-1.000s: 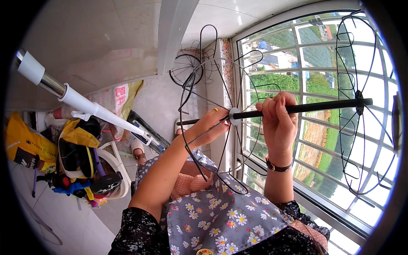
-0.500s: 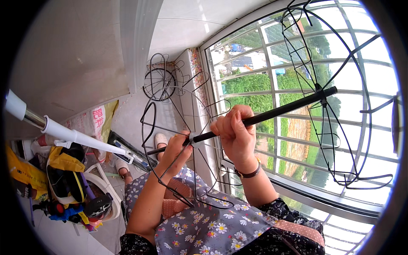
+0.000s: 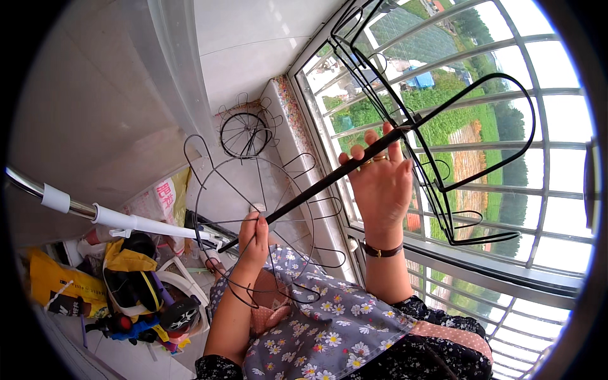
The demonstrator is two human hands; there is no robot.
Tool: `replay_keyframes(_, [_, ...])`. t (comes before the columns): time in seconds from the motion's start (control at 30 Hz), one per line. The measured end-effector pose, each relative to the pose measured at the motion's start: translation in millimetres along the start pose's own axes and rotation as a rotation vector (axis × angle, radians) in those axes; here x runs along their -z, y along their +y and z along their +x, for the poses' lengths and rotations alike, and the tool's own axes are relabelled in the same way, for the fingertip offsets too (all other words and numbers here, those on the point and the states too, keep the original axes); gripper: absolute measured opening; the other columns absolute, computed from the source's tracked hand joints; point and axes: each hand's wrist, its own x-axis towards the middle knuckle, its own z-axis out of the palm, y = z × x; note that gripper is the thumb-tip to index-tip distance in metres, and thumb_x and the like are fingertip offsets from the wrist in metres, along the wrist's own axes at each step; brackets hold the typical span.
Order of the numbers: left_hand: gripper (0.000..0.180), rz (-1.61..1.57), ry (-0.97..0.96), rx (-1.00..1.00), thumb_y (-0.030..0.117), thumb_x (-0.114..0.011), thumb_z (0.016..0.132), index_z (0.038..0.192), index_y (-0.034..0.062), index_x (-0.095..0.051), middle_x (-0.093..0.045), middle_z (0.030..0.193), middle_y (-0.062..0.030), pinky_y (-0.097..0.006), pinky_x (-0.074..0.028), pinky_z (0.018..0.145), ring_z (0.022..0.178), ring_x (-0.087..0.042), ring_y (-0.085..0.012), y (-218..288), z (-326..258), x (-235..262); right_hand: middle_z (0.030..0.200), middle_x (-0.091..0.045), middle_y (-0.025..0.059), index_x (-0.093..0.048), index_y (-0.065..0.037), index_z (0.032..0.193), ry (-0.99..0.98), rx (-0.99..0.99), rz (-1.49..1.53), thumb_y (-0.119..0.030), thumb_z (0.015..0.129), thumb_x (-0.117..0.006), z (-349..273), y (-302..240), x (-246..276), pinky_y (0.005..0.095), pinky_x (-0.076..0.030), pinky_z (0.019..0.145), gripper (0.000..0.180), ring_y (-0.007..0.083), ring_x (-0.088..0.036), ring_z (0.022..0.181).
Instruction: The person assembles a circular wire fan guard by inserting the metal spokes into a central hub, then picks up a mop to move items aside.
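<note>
A black pole (image 3: 335, 175) slants up to the right between two round wire racks with looped hooks. My left hand (image 3: 255, 242) is closed around the pole at the hub of the lower wire rack (image 3: 313, 218), which spreads over my lap. My right hand (image 3: 382, 190) is open beside the pole's upper end. Its palm shows, and its spread fingers reach behind the pole and touch it. Just beyond those fingertips is the upper wire rack (image 3: 531, 120), tilted in front of the window. Whether the pole is fixed to the upper rack's hub cannot be made out.
Another round wire rack (image 3: 244, 135) lies on the floor by the far wall. A barred window (image 3: 500, 95) runs along my right above a ledge (image 3: 294, 139). At left are a white pole (image 3: 136, 223), a sack (image 3: 161, 196) and a cluttered white tub (image 3: 204, 301).
My right hand has gone from gripping the pole to open, shifting up towards its upper end. The upper rack has turned and moved left. My left hand still holds the lower hub.
</note>
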Motion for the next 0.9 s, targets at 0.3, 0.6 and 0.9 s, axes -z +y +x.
replay_keyframes(0.3, [0.012, 0.285, 0.071, -0.312, 0.011, -0.049, 0.083, 0.078, 0.0008, -0.046, -0.044, 0.067, -0.0101, -0.037, -0.034, 0.065, 0.066, -0.043, -0.0278, 26.8, 13.1, 1.4, 0.068, -0.043, 0.0044, -0.048, -0.007, 0.082, 0.344, 0.036, -0.027, -0.047, 0.084, -0.049, 5.4, -32.6, -1.6, 0.032, -0.038, 0.063, 0.041, 0.0153, -0.041, 0.063])
replay_keyframes(0.6, [0.01, 0.203, 0.119, -0.294, 0.01, -0.047, 0.084, 0.08, 0.0008, -0.047, -0.045, 0.068, -0.0113, -0.036, -0.035, 0.064, 0.065, -0.043, -0.0278, 28.7, 20.4, -5.9, 0.059, -0.036, 0.0005, -0.051, -0.006, 0.082, 0.247, 0.024, -0.053, -0.04, 0.087, -0.044, 2.7, -41.8, -13.8, 0.0289, -0.03, 0.061, 0.035, 0.0128, -0.032, 0.054])
replay_keyframes(0.9, [0.013, 0.174, 0.107, -0.313, 0.011, -0.047, 0.084, 0.079, -0.0005, -0.049, -0.048, 0.067, -0.0131, -0.039, -0.036, 0.065, 0.065, -0.045, -0.0316, 37.8, 14.0, -11.9, 0.051, -0.027, -0.0037, -0.053, -0.008, 0.076, 0.18, 0.167, -0.137, -0.035, 0.083, -0.051, -1.2, -49.6, -7.0, 0.0231, -0.017, 0.044, 0.029, 0.0074, -0.022, 0.044])
